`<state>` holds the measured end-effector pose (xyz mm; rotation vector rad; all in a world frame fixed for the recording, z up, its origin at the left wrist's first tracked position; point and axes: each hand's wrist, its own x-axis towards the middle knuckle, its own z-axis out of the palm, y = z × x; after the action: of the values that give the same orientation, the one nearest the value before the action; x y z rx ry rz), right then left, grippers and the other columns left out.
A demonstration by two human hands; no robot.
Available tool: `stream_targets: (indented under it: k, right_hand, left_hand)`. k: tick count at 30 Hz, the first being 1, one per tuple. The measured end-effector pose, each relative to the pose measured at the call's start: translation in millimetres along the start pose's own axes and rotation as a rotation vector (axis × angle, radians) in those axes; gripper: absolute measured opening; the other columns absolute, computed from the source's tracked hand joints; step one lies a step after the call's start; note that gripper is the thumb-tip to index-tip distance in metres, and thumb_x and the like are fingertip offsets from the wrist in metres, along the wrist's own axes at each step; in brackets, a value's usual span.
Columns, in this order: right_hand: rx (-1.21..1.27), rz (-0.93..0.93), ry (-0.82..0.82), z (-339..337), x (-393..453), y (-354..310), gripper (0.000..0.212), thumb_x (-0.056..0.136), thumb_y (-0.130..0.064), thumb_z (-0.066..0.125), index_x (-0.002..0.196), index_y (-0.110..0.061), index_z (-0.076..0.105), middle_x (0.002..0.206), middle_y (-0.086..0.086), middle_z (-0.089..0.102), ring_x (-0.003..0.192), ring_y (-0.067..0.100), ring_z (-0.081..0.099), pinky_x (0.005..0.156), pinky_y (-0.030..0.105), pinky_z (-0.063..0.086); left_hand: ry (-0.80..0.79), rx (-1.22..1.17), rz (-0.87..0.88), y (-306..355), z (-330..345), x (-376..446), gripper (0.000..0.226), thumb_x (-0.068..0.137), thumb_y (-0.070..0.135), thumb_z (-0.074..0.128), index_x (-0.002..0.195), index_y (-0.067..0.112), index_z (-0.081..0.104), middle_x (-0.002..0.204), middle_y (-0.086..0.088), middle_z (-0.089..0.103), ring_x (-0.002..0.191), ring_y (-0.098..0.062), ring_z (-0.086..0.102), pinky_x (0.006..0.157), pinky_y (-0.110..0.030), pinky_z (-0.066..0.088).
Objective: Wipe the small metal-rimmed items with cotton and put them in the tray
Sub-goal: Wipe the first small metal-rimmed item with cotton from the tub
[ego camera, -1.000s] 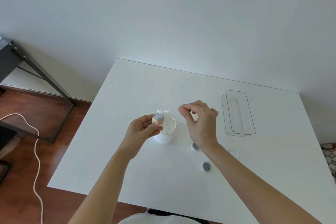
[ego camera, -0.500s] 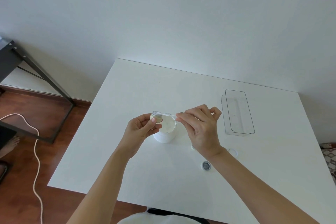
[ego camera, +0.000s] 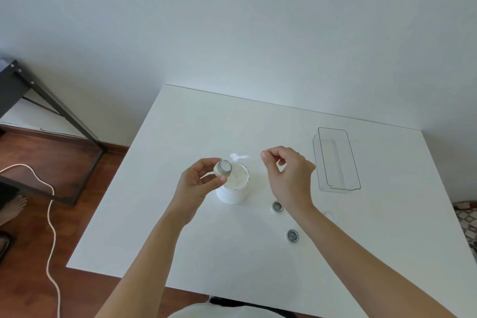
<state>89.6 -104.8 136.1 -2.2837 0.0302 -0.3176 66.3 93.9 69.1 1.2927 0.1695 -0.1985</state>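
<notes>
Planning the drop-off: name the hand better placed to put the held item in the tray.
Left. The left hand already grips the item; the right hand, nearer the tray, pinches the swab.

A white desk (ego camera: 180,227) is carrying a white tub (ego camera: 233,195), a clear tray (ego camera: 335,160) near its far right corner, and two grey-meshed, silver-rimmed items (ego camera: 277,206) (ego camera: 292,235). Reddish-brown wood flooring (ego camera: 25,279) is showing beside a cream cord (ego camera: 51,227).

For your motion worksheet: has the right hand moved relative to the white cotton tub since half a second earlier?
Yes. The right hand, pinching a cotton swab, drew back rightward from the white cotton tub.
</notes>
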Motion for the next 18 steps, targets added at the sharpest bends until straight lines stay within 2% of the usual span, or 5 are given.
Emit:
stream_targets:
  k: [2,6,11,14,18]
  right_hand:
    - [-0.002,0.038,-0.03,1,1,-1,0.015,0.092,-0.029,0.062,0.08,-0.021,0.068,0.076,-0.013,0.065,0.069,0.004,0.049,0.087,0.032,0.027]
    - [-0.01,0.054,-0.069,3,3,-1,0.017,0.092,-0.029,0.061,0.079,-0.021,0.067,0.073,-0.014,0.062,0.067,-0.002,0.048,0.087,0.033,0.027]
    - [-0.001,0.047,-0.111,2,8,-4,0.017,0.092,-0.029,0.061,0.077,-0.022,0.066,0.075,-0.009,0.063,0.071,0.008,0.049,0.086,0.034,0.028]
    - [-0.005,0.023,-0.157,-1,10,-6,0.016,0.093,-0.029,0.061,0.078,-0.022,0.066,0.082,-0.007,0.067,0.078,0.013,0.052,0.08,0.029,0.021]
    - [-0.037,-0.052,-0.226,-5,14,-8,0.017,0.093,-0.03,0.061,0.076,-0.028,0.065,0.079,-0.009,0.063,0.081,0.014,0.052,0.081,0.029,0.02]
  left_hand:
    - [-0.01,0.018,0.006,1,0,0,0.032,0.077,0.012,0.078,0.107,0.022,0.072,0.109,0.003,0.075,0.097,-0.017,0.072,0.093,-0.03,0.053]
    - [-0.026,0.045,0.012,3,0,1,0.034,0.077,0.011,0.078,0.11,0.021,0.072,0.115,-0.001,0.075,0.102,-0.02,0.072,0.096,-0.034,0.052]
    - [-0.048,0.076,0.001,4,-2,2,0.035,0.077,0.013,0.078,0.109,0.026,0.074,0.114,0.0,0.076,0.103,-0.019,0.073,0.095,-0.029,0.055]
    - [-0.052,0.081,-0.008,5,-2,2,0.034,0.077,0.013,0.078,0.106,0.032,0.076,0.112,0.002,0.077,0.102,-0.017,0.074,0.091,-0.025,0.056]
    - [-0.05,0.087,-0.002,6,-5,3,0.033,0.078,0.014,0.078,0.108,0.028,0.075,0.114,0.003,0.076,0.103,-0.016,0.073,0.088,-0.021,0.055]
